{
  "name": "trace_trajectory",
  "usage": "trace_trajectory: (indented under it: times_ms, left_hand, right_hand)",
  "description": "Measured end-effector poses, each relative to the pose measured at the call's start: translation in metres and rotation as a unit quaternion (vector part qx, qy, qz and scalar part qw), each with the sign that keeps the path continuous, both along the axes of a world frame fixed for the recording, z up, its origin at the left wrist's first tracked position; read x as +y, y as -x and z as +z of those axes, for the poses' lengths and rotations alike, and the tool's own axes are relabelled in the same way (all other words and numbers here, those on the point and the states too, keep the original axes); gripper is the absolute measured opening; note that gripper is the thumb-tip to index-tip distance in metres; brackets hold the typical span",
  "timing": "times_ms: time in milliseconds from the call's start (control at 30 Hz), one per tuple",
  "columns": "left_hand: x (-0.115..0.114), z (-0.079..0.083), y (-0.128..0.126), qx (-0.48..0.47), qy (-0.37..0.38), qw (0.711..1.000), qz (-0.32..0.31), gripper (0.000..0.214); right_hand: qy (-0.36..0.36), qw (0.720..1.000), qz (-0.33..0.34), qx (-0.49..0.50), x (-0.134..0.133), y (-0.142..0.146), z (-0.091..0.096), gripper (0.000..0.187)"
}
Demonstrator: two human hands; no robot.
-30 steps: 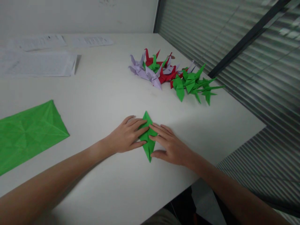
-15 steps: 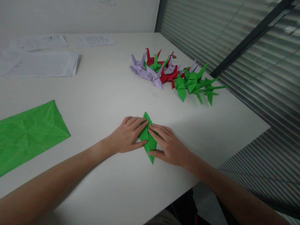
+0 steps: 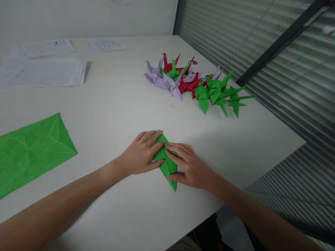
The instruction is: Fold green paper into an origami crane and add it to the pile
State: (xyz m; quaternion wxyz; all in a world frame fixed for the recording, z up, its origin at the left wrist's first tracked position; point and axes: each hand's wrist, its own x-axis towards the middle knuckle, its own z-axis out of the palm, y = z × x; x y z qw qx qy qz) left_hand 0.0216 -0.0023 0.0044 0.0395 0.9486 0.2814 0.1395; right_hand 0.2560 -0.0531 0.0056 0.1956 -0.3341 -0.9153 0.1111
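Observation:
A narrow, diamond-shaped piece of folded green paper [image 3: 171, 166] lies on the white table, slanted with its lower tip to the right. My left hand [image 3: 141, 152] rests against its left side, fingers stretched over the upper part and thumb on the middle. From the right, my right hand [image 3: 190, 165] lays its fingertips near the centre crease, with the thumb lower down. Both hands are open, fingers and thumbs spread on the paper. The fingers cover parts of its upper half and right edge.
A larger creased green sheet [image 3: 31, 153] lies at the left. Several folded paper cranes in lilac [image 3: 157, 76], red [image 3: 190, 84] and green [image 3: 216, 91] cluster at the back right. Printed papers [image 3: 44, 71] lie at the back left. Window blinds [image 3: 288, 76] border the table's right side.
The folded green paper has turned counterclockwise, its upper tip going left and its lower tip right and nearer. Both hands have shifted slightly nearer along with it.

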Motion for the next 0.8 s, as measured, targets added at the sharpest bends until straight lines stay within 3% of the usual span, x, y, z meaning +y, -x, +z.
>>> trace_trajectory:
  times_ms: [633, 800]
  left_hand:
    - [0.0008, 0.0001, -0.0024, 0.007, 0.021, 0.999, 0.023, 0.053]
    - [-0.0054, -0.0028, -0.0038, -0.015, -0.005, 1.000, 0.005, 0.050]
  right_hand:
    - [-0.003, 1.000, -0.003, -0.030, 0.0011, -0.0007, 0.0016, 0.063]
    - [0.001, 0.999, -0.011, -0.049, -0.0002, -0.0008, 0.0019, 0.052]
